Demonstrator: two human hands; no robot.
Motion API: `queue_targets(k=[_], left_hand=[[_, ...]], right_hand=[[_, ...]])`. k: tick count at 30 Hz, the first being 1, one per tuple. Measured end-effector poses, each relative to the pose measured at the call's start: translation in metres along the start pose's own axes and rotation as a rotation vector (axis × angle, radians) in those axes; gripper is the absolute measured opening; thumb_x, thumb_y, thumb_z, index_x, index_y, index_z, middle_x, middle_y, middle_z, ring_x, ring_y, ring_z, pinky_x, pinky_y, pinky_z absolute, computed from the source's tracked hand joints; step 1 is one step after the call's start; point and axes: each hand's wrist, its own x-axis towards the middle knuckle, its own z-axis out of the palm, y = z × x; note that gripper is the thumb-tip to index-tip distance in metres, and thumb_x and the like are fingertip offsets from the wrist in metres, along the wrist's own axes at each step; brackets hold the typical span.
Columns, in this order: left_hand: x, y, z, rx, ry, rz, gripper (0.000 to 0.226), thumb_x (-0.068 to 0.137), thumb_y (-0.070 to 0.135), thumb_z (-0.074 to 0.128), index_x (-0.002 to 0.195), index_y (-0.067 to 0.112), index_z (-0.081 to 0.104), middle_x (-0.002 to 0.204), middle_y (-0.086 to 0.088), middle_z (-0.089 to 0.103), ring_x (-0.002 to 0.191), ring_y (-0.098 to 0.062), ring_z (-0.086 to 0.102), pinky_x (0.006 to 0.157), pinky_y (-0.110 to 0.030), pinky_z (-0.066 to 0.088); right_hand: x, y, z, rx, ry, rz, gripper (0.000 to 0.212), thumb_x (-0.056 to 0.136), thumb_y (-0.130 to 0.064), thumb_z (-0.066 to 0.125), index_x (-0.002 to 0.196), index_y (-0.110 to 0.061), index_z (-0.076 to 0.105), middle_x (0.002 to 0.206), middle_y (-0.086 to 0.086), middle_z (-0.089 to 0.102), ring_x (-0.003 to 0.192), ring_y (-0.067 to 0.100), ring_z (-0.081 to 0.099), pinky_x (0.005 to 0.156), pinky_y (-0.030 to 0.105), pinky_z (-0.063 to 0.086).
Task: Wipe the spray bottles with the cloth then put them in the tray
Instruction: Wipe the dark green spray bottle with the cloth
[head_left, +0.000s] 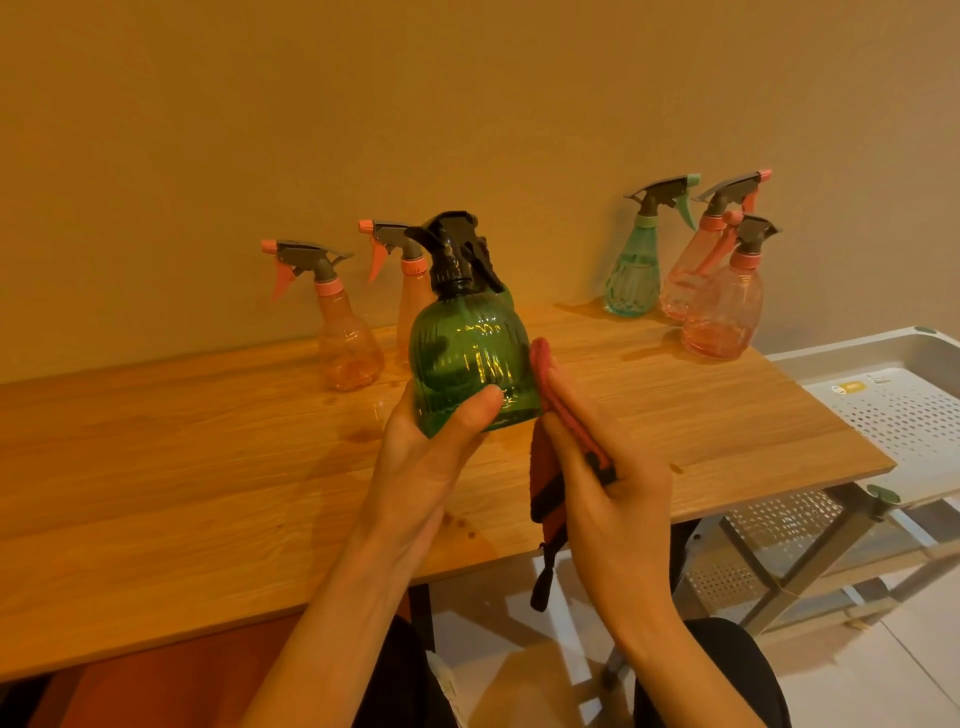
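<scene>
My left hand (431, 457) grips the base of a round green spray bottle (470, 358) with a black trigger head, holding it upright above the wooden table. My right hand (602, 467) holds a red cloth (545, 364) with dark trim and presses it against the bottle's right side. Part of the cloth hangs below my palm. The white perforated tray (893, 410) stands to the right of the table and holds no bottles in the part I can see.
Two orange spray bottles (345, 332) stand at the back of the wooden table (182, 457), left of centre. At the back right stand a teal bottle (634, 275) and two pink bottles (727, 306). Lower shelves of the tray's cart (779, 525) show below.
</scene>
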Motion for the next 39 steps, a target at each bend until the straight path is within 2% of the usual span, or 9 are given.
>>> queue_targets(k=[3, 9, 11, 16, 19, 24, 31, 36, 39], left_hand=[[0.000, 0.001, 0.001, 0.001, 0.014, 0.004, 0.073, 0.069, 0.035, 0.080, 0.136, 0.013, 0.058, 0.128, -0.005, 0.071, 0.123, -0.020, 0.065, 0.102, -0.039, 0.052], [0.001, 0.003, 0.004, -0.044, 0.016, 0.011, 0.074, 0.071, 0.032, 0.080, 0.138, 0.008, 0.058, 0.129, -0.009, 0.070, 0.123, -0.022, 0.065, 0.100, -0.035, 0.054], [0.000, 0.003, 0.003, -0.054, 0.011, 0.009, 0.075, 0.070, 0.032, 0.080, 0.138, 0.009, 0.057, 0.129, -0.009, 0.070, 0.124, -0.023, 0.064, 0.101, -0.036, 0.053], [-0.001, 0.004, 0.002, -0.059, -0.001, 0.013, 0.073, 0.071, 0.031, 0.079, 0.137, 0.010, 0.057, 0.129, -0.007, 0.070, 0.124, -0.022, 0.065, 0.099, -0.033, 0.055], [0.000, 0.005, 0.003, -0.041, 0.011, 0.023, 0.074, 0.070, 0.032, 0.079, 0.138, 0.013, 0.057, 0.128, -0.005, 0.070, 0.123, -0.020, 0.065, 0.098, -0.033, 0.055], [0.002, 0.005, 0.004, -0.079, 0.023, 0.015, 0.078, 0.069, 0.032, 0.080, 0.140, 0.009, 0.056, 0.129, -0.008, 0.070, 0.123, -0.022, 0.065, 0.097, -0.032, 0.055], [-0.001, 0.003, 0.006, -0.079, 0.027, 0.018, 0.078, 0.065, 0.033, 0.080, 0.136, 0.013, 0.058, 0.125, -0.004, 0.072, 0.120, -0.018, 0.067, 0.092, -0.028, 0.057], [0.000, 0.000, 0.006, -0.061, 0.033, 0.014, 0.071, 0.066, 0.039, 0.078, 0.132, 0.020, 0.061, 0.125, 0.000, 0.072, 0.120, -0.016, 0.066, 0.094, -0.030, 0.056], [-0.001, -0.001, 0.005, 0.044, 0.058, 0.018, 0.078, 0.065, 0.050, 0.082, 0.133, 0.020, 0.061, 0.129, -0.001, 0.070, 0.125, -0.018, 0.062, 0.105, -0.038, 0.048]], right_hand=[[0.000, -0.001, 0.000, 0.045, 0.031, 0.064, 0.039, 0.097, -0.008, 0.057, 0.132, -0.024, 0.062, 0.135, -0.003, 0.066, 0.129, 0.015, 0.058, 0.107, 0.035, 0.047], [-0.009, -0.004, 0.008, -0.145, -0.067, -0.187, 0.038, 0.097, -0.001, 0.059, 0.135, -0.006, 0.059, 0.146, 0.002, 0.056, 0.142, 0.018, 0.045, 0.115, 0.032, 0.040], [-0.007, -0.002, 0.006, -0.104, -0.039, -0.157, 0.039, 0.097, 0.000, 0.059, 0.135, -0.007, 0.059, 0.144, 0.002, 0.058, 0.140, 0.017, 0.048, 0.114, 0.031, 0.042], [0.002, -0.004, -0.001, 0.140, 0.007, 0.159, 0.039, 0.098, -0.003, 0.057, 0.133, -0.018, 0.063, 0.132, -0.012, 0.066, 0.128, 0.002, 0.057, 0.106, 0.019, 0.045], [0.000, -0.009, 0.000, 0.117, 0.005, 0.120, 0.039, 0.097, -0.001, 0.058, 0.133, -0.017, 0.062, 0.135, -0.011, 0.065, 0.130, 0.003, 0.055, 0.106, 0.016, 0.043], [-0.009, -0.010, 0.006, -0.049, -0.052, -0.113, 0.038, 0.096, -0.008, 0.058, 0.135, -0.009, 0.059, 0.144, 0.001, 0.058, 0.141, 0.016, 0.047, 0.114, 0.027, 0.040], [0.002, -0.013, 0.001, 0.169, 0.020, 0.149, 0.037, 0.097, -0.005, 0.058, 0.130, -0.020, 0.064, 0.130, -0.015, 0.067, 0.127, 0.002, 0.057, 0.103, 0.016, 0.045], [0.000, -0.016, 0.004, 0.139, 0.026, 0.105, 0.038, 0.095, -0.010, 0.058, 0.131, -0.019, 0.064, 0.132, -0.014, 0.066, 0.128, 0.003, 0.057, 0.104, 0.018, 0.046], [-0.002, -0.016, 0.004, 0.110, 0.038, 0.043, 0.037, 0.094, -0.009, 0.057, 0.130, -0.018, 0.064, 0.135, -0.011, 0.065, 0.130, 0.005, 0.056, 0.106, 0.019, 0.044]])
